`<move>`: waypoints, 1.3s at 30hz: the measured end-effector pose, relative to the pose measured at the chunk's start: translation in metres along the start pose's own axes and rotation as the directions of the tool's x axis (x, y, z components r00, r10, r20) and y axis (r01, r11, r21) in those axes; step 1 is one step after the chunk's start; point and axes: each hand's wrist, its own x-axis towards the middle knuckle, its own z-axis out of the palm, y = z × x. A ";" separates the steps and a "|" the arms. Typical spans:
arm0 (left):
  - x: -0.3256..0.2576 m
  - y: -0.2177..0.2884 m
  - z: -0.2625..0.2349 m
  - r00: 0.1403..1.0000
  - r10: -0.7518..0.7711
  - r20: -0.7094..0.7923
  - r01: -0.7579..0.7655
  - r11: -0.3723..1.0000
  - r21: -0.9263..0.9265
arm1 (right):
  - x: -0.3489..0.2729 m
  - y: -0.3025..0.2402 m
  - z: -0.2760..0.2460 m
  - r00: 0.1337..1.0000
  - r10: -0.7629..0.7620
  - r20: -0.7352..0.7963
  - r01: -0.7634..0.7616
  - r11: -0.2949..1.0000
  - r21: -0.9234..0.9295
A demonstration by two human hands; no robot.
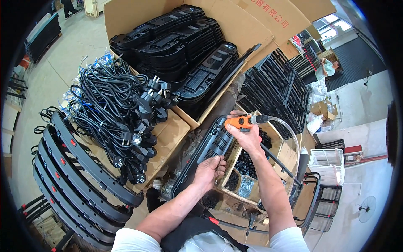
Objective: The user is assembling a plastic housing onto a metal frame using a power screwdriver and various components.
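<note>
My right hand [247, 133] is wrapped round an orange air screwdriver [240, 122], from whose tail a clear hose [289, 130] curves down to the right. The tool's front end is over the far end of a long black plastic housing [215, 145] with slotted vents, which slants across in front of me. By the housing's near right edge, my left hand [210, 171] has its fingers curled and pinched together. Whatever is inside those fingers is too small to name.
A divided bin [228, 192] of small dark parts and screws stands right of the housing. Bundled power cords [113, 105] lie left on cardboard. Behind, a big carton [247, 25] holds stacked black covers [180, 42]. Curved grey-black parts [79, 176] stand at left, black frames [277, 88] at right.
</note>
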 end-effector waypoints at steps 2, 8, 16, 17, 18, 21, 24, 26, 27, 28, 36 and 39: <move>0.001 0.002 0.001 0.999 0.006 -0.045 -0.007 1.000 -0.025 | 0.003 0.005 0.000 1.000 -0.005 0.000 0.005 1.000 0.024; 0.004 0.004 0.004 0.993 0.014 -0.117 -0.017 0.999 -0.029 | 0.005 0.006 -0.002 0.999 0.041 0.013 -0.041 0.999 -0.024; 0.022 0.010 0.002 0.988 0.029 -0.155 -0.064 0.972 -0.225 | -0.071 -0.021 -0.015 0.997 0.011 -0.082 0.009 0.970 0.243; 0.022 0.014 -0.002 0.988 0.029 -0.151 -0.071 0.957 -0.282 | -0.086 -0.027 -0.015 0.998 0.021 -0.063 -0.005 0.969 0.248; 0.024 0.015 -0.001 0.990 0.023 -0.139 -0.070 0.938 -0.339 | -0.098 -0.028 -0.015 0.998 0.020 -0.059 -0.003 0.965 0.263; 0.026 0.009 0.004 0.995 0.022 -0.099 -0.056 0.935 -0.350 | -0.121 -0.026 -0.015 0.997 0.053 -0.064 -0.032 0.956 0.290; 0.025 0.005 0.005 0.998 0.026 -0.064 -0.046 0.941 -0.335 | -0.128 -0.023 -0.016 0.993 0.058 -0.101 -0.024 0.951 0.307; 0.023 0.004 0.003 0.998 0.029 -0.047 -0.043 0.948 -0.317 | -0.130 -0.022 -0.015 0.992 0.063 -0.108 -0.026 0.948 0.317; 0.023 0.003 0.002 0.999 0.030 -0.017 -0.034 0.939 -0.341 | -0.131 -0.021 -0.015 0.991 0.066 -0.113 -0.026 0.946 0.322; 0.022 0.003 0.001 0.999 0.031 0.012 -0.025 0.931 -0.365 | -0.132 -0.022 -0.015 0.991 0.067 -0.113 -0.027 0.946 0.323; 0.012 0.001 0.005 0.997 0.073 -0.037 -0.081 0.940 -0.331 | -0.137 -0.022 -0.013 0.991 0.060 -0.117 -0.021 0.950 0.311; 0.013 0.002 0.003 0.997 0.074 -0.027 -0.078 0.955 -0.285 | -0.136 -0.026 -0.014 0.993 0.061 -0.103 -0.027 0.951 0.309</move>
